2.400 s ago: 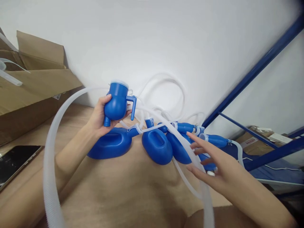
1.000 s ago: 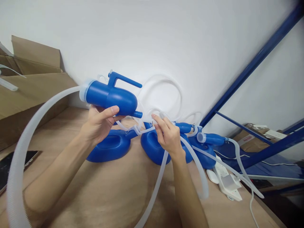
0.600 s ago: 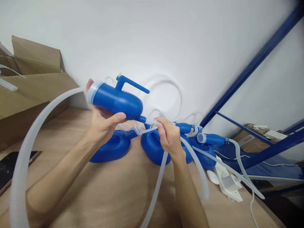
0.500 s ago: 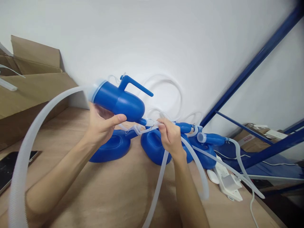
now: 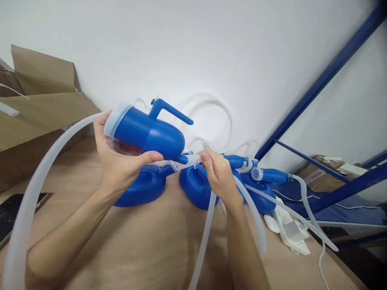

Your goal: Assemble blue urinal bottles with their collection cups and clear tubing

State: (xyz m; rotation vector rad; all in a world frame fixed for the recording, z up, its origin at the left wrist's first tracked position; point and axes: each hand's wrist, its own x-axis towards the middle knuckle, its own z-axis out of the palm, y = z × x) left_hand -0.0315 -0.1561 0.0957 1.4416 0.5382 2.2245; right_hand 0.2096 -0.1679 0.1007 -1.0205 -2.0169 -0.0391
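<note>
The left hand (image 5: 113,171) curls around the bottle (image 5: 151,133) from below, its spout (image 5: 183,159) towards the right hand (image 5: 220,177), which pinches the tube (image 5: 191,159) beside the clip (image 5: 195,165). Spout and tube meet between the hands; working that joint calls for keeping both aligned.

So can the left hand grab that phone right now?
Probably not: the left hand is holding the blue bottle, and the white hose crosses in front of the phone.
</note>
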